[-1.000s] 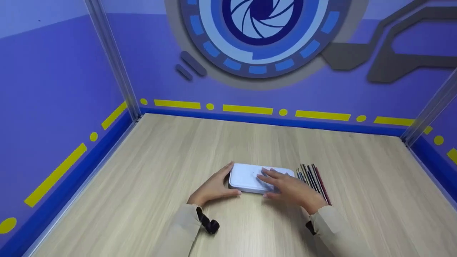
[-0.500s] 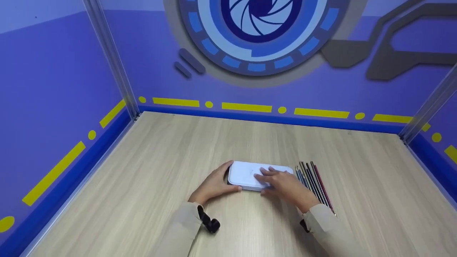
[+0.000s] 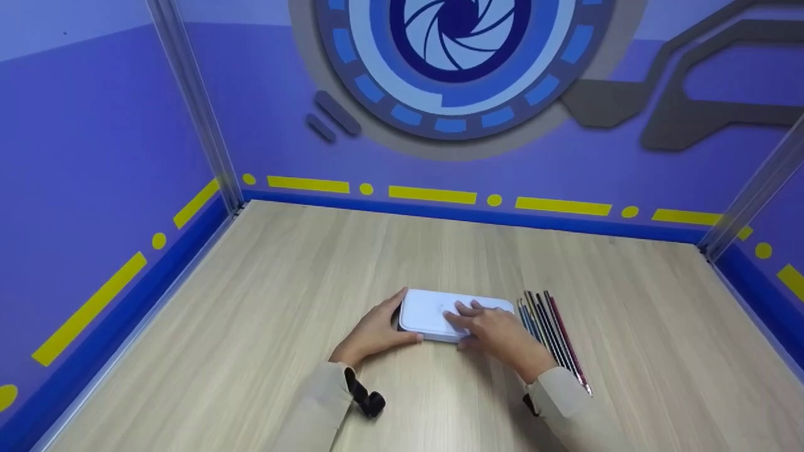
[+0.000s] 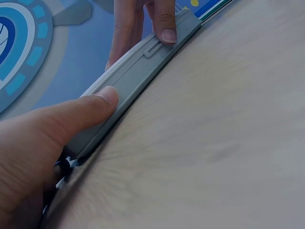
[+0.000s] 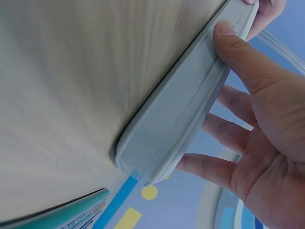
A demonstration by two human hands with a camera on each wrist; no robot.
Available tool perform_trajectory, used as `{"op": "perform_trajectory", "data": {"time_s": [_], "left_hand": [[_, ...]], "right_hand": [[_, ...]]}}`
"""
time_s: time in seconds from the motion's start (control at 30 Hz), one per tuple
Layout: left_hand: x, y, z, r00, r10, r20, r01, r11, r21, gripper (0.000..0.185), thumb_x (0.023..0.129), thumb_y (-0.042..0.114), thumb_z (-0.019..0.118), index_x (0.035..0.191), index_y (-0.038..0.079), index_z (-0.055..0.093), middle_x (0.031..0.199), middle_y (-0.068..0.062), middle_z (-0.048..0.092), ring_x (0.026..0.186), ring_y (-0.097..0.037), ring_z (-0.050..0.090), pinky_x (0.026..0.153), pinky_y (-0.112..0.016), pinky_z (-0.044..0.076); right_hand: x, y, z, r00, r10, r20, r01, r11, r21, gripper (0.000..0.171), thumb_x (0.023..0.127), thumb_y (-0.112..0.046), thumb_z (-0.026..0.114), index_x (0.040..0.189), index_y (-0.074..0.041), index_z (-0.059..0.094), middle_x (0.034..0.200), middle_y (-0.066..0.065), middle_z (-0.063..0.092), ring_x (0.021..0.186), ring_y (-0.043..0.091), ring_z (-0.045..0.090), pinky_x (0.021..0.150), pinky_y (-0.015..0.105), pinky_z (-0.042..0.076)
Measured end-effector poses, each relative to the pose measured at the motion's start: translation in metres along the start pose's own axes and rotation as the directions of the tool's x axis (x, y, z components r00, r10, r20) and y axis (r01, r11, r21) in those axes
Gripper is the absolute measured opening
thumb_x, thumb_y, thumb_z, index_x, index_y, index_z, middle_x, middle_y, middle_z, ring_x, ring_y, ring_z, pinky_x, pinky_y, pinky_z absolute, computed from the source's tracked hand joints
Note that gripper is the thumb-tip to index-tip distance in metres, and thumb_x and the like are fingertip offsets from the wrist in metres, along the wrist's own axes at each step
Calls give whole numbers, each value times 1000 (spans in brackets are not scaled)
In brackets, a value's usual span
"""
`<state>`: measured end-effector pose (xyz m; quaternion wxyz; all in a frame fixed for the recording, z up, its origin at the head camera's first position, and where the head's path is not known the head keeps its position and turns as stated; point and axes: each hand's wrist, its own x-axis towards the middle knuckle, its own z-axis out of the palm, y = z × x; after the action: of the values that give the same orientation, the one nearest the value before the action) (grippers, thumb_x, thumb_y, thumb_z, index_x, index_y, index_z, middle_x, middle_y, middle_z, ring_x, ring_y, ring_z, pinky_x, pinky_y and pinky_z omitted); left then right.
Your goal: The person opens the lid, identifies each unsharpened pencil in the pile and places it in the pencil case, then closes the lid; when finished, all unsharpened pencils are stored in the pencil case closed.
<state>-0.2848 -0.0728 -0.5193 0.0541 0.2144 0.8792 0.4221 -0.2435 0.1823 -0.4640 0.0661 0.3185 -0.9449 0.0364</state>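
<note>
Head view: a white pencil case (image 3: 440, 312) lies flat on the wooden table (image 3: 264, 301), toward the near middle, with bare tabletop open on the left, behind and far right. A row of coloured pencils (image 3: 553, 336) lies just beside its right end, apart from it. The left hand (image 3: 375, 328) cups the case's left end, thumb along the near edge. The right hand (image 3: 493, 329) rests over the lid, fingers spread and gently bent. Compared with a second ago the right hand has drawn back toward the near edge and its fingers are more bent; the case and pencils lie as before.

Left wrist view: the left thumb (image 4: 102, 98) presses the case's near side wall (image 4: 138, 71), and the right thumb (image 4: 164, 24) sits at the small latch tab.

Right wrist view: the right thumb (image 5: 238, 52) lies along the near side seam, fingers (image 5: 224, 129) spread above the lid; pencil ends (image 5: 76, 212) show nearby.
</note>
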Motion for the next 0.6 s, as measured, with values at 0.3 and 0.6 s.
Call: {"op": "perform_trajectory", "data": {"time_s": [0.3, 0.6], "left_hand": [[0, 2, 1, 1000, -9, -3, 9, 1000, 3, 104, 74, 51, 78, 153, 11, 23, 155, -15, 32, 143, -32, 31, 117, -46, 27], [1, 0, 1, 1000, -6, -15, 5, 1000, -22, 104, 72, 47, 81, 152, 10, 27, 150, -19, 38, 139, -35, 36, 115, -48, 30]], "right_hand": [[-1, 3, 3, 998, -52, -39, 47, 993, -110, 58, 81, -38, 72, 134, -21, 58, 134, 8, 59, 115, 34, 62, 85, 45, 56], [1, 5, 5, 989, -145, -29, 135, 964, -230, 54, 86, -36, 68, 136, -18, 56, 132, 10, 61, 110, 33, 65, 80, 40, 58]]}}
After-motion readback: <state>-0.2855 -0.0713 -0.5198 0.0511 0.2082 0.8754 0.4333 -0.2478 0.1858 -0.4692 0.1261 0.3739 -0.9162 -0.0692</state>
